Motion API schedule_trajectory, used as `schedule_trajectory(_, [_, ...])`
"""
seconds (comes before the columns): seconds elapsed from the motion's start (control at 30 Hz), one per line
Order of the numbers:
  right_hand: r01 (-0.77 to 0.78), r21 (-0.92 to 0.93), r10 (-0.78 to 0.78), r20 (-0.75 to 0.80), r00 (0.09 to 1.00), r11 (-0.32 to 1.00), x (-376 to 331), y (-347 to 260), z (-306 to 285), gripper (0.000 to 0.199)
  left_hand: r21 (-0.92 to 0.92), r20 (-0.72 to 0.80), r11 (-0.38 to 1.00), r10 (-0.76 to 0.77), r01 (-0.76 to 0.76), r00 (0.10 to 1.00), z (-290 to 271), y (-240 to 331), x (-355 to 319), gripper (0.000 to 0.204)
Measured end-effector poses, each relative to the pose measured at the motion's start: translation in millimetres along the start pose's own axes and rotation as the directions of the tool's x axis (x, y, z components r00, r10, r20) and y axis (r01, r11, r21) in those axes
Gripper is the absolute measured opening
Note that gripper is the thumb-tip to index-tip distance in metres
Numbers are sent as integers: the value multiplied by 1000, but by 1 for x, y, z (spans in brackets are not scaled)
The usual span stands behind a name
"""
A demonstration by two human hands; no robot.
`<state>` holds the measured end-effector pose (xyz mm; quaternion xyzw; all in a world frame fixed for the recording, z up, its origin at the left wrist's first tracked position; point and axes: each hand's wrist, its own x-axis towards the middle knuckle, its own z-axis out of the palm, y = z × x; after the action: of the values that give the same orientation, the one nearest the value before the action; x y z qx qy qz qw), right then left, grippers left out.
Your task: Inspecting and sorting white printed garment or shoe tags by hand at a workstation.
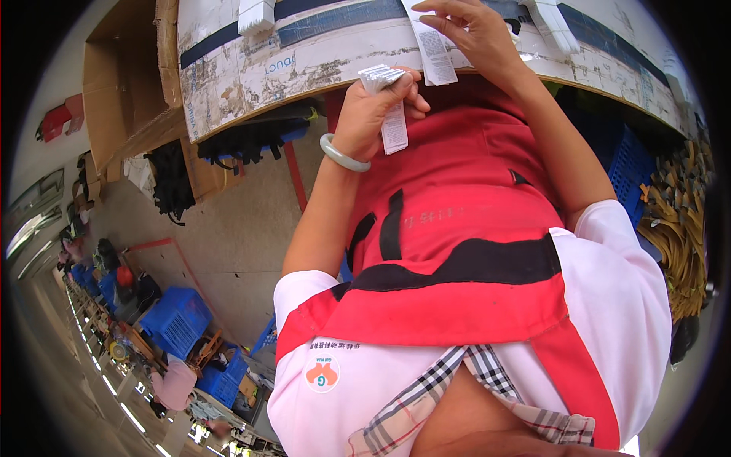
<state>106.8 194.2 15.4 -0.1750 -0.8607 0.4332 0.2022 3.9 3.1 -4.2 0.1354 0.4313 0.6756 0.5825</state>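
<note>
A cardboard box (pixel 122 84) is seen at the far left. A stack of white labels (pixel 384 80) is pinched in the left hand (pixel 373 114), its grip closed, below the counter (pixel 304 53) edge. One label (pixel 435 49) is held on the counter by the right hand (pixel 476 34), fingers lightly closed on it.

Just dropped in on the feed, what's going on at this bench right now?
A person in a red apron is handling small white paper tags at a worn board worktop. The left hand grips a fanned stack of tags, with one tag hanging below the fingers. The right hand pinches a single long tag over the board's edge. A pale bangle sits on the left wrist.
</note>
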Motion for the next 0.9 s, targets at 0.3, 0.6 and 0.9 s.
schedule_trajectory(0.3, [-122, 53, 121, 28, 992, 991, -4, -22, -3, 11, 438, -195, 868, 347, -235, 917, 5, 0, 2, 19])
schedule_trajectory(0.6, [38, 198, -75, 182, 980, 979, -18, -38, -8, 14, 572, -15, 680, 567, -458, 823, 7, 12, -1, 19])
schedule_trajectory(0.9, [-113, 338, 40, 216, 976, 934, -27, -30, 4, 19, 432, -85, 802, 491, -412, 867, 9, 9, -8, 18])
